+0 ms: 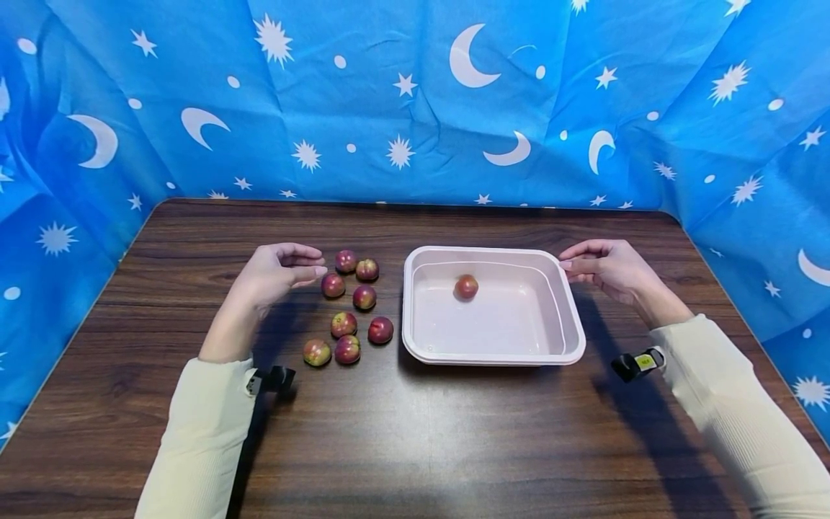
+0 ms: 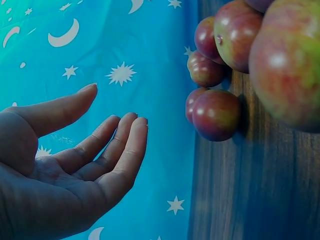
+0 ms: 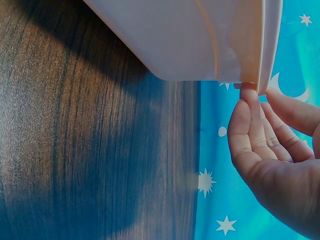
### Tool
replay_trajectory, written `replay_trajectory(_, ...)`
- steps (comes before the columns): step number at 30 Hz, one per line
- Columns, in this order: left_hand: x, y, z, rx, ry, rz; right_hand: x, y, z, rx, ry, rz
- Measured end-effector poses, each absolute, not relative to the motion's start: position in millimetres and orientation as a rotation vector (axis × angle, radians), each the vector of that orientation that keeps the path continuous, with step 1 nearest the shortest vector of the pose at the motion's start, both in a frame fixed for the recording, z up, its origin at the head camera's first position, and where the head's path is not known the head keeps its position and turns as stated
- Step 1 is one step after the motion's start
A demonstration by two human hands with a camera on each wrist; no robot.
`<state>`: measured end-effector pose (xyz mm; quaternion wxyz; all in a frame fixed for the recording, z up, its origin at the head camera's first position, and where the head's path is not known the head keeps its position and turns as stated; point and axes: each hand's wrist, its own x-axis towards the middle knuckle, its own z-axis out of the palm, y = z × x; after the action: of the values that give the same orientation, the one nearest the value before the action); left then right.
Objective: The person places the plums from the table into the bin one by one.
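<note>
Eight small red-green fruits point(image 1: 350, 311) lie clustered on a dark wooden table point(image 1: 415, 432); a ninth fruit point(image 1: 465, 286) sits alone in a pale pink tray point(image 1: 493, 357). The left hand point(image 1: 275, 272) hovers relaxed and empty beside the cluster, while the right hand point(image 1: 606, 268) touches the tray's far corner with straight fingertips point(image 3: 248, 95).

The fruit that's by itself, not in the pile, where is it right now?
In the head view the lone fruit lies inside the pink tray, near its far wall, right of the loose fruits on the table.
</note>
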<state>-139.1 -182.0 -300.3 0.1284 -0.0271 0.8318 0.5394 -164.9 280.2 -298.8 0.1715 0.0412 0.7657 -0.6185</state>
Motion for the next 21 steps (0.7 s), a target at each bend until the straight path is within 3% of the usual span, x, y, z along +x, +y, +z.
replay_trajectory(21, -133.7, -187.9, -316.6, -0.109, 2.339, 1.598, -165.8, 281.0, -300.5, 0.123, 2.149, -1.785)
